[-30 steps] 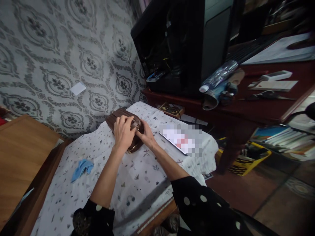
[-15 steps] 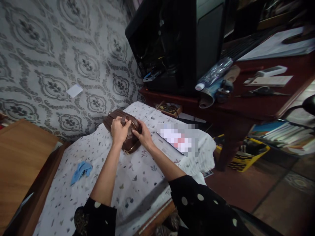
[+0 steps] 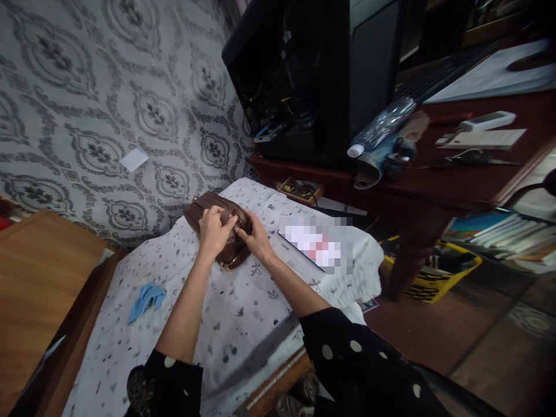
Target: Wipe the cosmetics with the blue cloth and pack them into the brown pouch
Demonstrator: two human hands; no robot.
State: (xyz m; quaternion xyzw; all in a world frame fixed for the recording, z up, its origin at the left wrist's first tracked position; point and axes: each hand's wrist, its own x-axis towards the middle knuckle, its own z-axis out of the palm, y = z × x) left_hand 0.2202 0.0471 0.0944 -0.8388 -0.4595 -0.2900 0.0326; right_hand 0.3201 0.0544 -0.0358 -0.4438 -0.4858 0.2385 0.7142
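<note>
A brown leather bag (image 3: pixel 235 255) with gold-coloured zipper trim lies on a white patterned cloth (image 3: pixel 256 307). My left hand (image 3: pixel 214 233) is on top of it, fingers curled round its short strap (image 3: pixel 228 215). At the bag's right side, my right hand (image 3: pixel 256 236) pinches the edge near the zipper, thumb pointing toward the left hand. The two thumbs almost meet. What lies right under the fingertips is hidden. Right of the bag lies a phone (image 3: pixel 310 246) with a blurred screen.
A crumpled blue cloth (image 3: pixel 146 300) lies left of my forearm. Behind stand a patterned wall (image 3: pixel 108 116) and a dark monitor (image 3: pixel 291 87). On the red-brown desk (image 3: pixel 469 185) are a plastic bottle (image 3: pixel 384 124) and papers. Below sits a yellow crate (image 3: pixel 452 284).
My left fingers have shifted slightly on the strap, and the thumbs are closer together. The bag stays in place; the camera view has moved a little.
</note>
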